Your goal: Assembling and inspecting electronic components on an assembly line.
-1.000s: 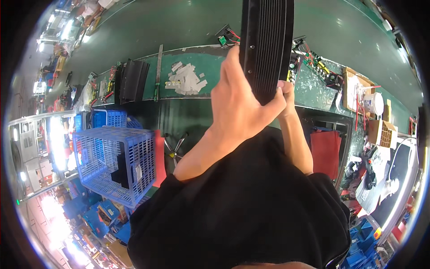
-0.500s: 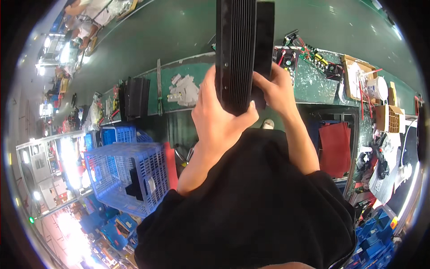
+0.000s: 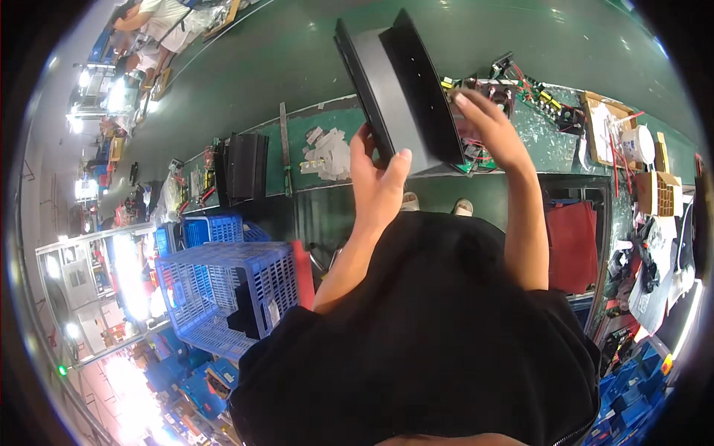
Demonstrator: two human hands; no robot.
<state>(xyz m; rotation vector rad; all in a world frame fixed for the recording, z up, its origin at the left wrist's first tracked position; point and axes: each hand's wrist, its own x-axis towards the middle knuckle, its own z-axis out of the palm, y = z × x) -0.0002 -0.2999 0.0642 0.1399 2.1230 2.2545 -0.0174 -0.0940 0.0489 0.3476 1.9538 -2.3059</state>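
Note:
A black U-shaped metal housing (image 3: 401, 100) is held tilted above the green workbench (image 3: 543, 152). Its channel faces up, with a grey inner floor between two tall black side walls. The near end is gripped by my left hand (image 3: 378, 182), thumb over the lower edge and fingers round the left wall. My right hand (image 3: 494, 134) is off the housing, just beyond its right wall, fingers apart and slightly blurred. Behind that hand lie circuit boards with red wires (image 3: 476, 152) on the bench, partly hidden.
Left of the housing are a heap of pale flat pieces (image 3: 327, 154), a metal strip (image 3: 285, 149) and more black housings (image 3: 247, 165). A blue crate (image 3: 223, 256) stands at lower left. Wired boards (image 3: 539, 97), a shallow carton (image 3: 595, 111) and a white tub (image 3: 637, 145) sit right.
The housing has turned from its ribbed outer side to its open channel and leaned left at the top. My right hand has let go and moved right; my left hand keeps hold.

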